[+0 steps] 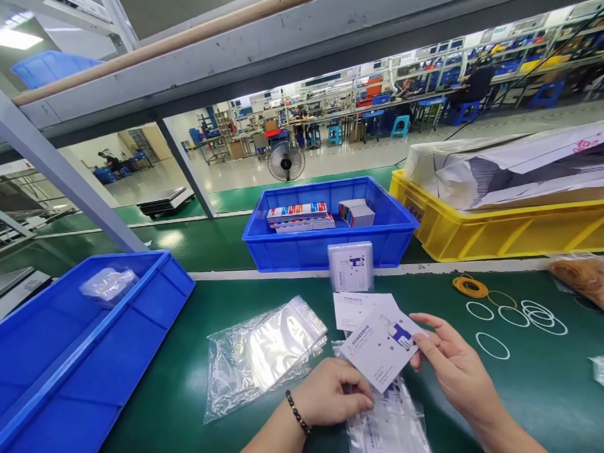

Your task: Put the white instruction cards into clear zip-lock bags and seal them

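My right hand (455, 363) pinches the right corner of a white printed card (380, 346) with a blue and purple picture, tilted above the bench. My left hand (336, 388) lies with curled fingers at the card's lower left edge; what its fingertips grip is hidden. Under both, clear plastic bags with printed cards inside (388, 430) lie on the green bench. Just behind the held card rests another printed card (353, 306). A bagged stack of cards (351, 268) stands against the blue bin. Left of my hands is a pile of clear zip bags (272, 348).
A blue bin (327, 242) at the back holds printed boxes; a yellow bin (522, 233) with wrapped material stands beside it. Another blue bin (88, 383) is at left. Yellow rubber bands (469, 286) and several white rings (492, 345) lie right. A shelf beam (224, 49) crosses overhead.
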Demonstrator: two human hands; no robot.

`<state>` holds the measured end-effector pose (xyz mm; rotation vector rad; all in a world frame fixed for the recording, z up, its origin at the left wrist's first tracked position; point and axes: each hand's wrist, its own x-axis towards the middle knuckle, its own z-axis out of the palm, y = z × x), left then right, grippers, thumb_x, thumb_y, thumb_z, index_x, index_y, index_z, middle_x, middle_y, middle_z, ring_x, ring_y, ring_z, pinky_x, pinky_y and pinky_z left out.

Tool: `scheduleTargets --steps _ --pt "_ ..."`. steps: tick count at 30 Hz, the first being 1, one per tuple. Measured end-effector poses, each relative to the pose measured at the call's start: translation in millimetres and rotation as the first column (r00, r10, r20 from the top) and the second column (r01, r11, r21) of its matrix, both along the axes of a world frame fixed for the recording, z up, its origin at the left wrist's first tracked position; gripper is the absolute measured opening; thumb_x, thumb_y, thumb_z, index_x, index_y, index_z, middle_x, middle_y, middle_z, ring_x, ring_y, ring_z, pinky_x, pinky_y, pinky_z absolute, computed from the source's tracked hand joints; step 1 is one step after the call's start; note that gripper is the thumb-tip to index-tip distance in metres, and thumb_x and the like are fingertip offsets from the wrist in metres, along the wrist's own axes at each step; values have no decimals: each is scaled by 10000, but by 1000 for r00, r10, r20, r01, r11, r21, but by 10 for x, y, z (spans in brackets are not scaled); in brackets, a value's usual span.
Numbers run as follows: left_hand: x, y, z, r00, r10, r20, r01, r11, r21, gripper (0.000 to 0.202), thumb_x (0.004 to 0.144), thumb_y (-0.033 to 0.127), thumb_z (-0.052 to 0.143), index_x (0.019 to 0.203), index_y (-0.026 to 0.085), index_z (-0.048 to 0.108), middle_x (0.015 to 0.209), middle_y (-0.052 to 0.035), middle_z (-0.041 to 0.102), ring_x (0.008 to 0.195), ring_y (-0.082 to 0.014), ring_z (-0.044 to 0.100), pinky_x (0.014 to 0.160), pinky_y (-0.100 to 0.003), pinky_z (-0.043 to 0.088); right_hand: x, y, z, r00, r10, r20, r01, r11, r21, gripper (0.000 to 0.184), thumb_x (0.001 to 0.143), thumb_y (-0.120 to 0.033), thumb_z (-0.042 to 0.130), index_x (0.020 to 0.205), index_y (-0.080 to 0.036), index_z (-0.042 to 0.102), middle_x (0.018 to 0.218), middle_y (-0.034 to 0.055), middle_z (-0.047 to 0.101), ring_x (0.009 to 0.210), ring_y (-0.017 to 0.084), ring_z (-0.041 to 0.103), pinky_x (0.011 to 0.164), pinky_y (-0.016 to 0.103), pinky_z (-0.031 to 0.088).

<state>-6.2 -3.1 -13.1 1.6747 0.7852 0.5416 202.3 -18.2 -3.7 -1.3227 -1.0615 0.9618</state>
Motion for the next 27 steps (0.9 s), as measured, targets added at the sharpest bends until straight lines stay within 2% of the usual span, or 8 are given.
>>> scheduleTargets --steps 4,7,9,12,15,17,21,27 --pt "-1 7 26 993 66 96 -68 998 17 153 678 293 627 647 164 703 666 -36 577 674 -152 517 644 -240 407 34 -20 50 995 65 79 -57 994 -93 515 603 -633 617 866 -192 577 491 0 588 457 156 530 406 256 443" --pt "15 8 29 989 122 86 -123 992 3 193 679 340 634 631 166 704 624 -34 554 642 -149 504 627 -246 403 27 -24 100 962 222 158 -201 970 -138 469 624 -623 599 823 -199 619 650 49 652 590 201 595 473 280 484" --pt "35 -1 16 980 173 100 -174 985 -5 217 683 361 630 625 164 700 642 -39 563 643 -147 504 635 -254 403 -5 -25 120 877 407 253 -384 913 -138 384 695 -577 557 743 -206 640 694 43 635 637 200 593 549 301 497" --pt "69 -24 -15 961 243 134 -240 970 -33 222 688 368 627 623 165 689 708 -54 585 673 -155 514 640 -266 409 -71 -36 116 677 640 364 -638 756 -144 343 780 -496 498 638 -216 638 732 26 587 681 180 566 645 317 486" --pt "92 -44 -41 951 279 135 -273 960 -60 210 677 358 639 597 167 672 780 -64 584 726 -167 525 650 -275 420 -113 -56 82 593 722 356 -720 673 -168 342 801 -469 483 617 -216 622 722 16 559 679 168 543 656 308 474" --pt "101 -47 -50 945 291 149 -276 954 -115 212 660 367 657 626 158 664 838 -67 574 734 -166 533 653 -281 427 -120 -64 60 596 726 344 -716 674 -184 331 807 -444 484 607 -211 609 680 8 550 646 160 534 629 290 467" --pt "112 -29 -47 922 317 223 -204 886 -417 440 525 404 750 853 152 601 830 -41 567 586 -126 549 581 -277 429 -109 -61 61 663 670 335 -650 737 -186 260 792 -400 499 650 -216 615 682 7 580 642 169 555 602 282 464" --pt "127 -19 -18 923 363 130 -270 849 -454 321 545 397 703 558 137 515 511 14 525 485 -94 469 524 -236 368 -121 -79 48 771 606 197 -570 793 -214 224 757 -407 521 813 -215 622 749 17 603 674 181 572 605 298 478"
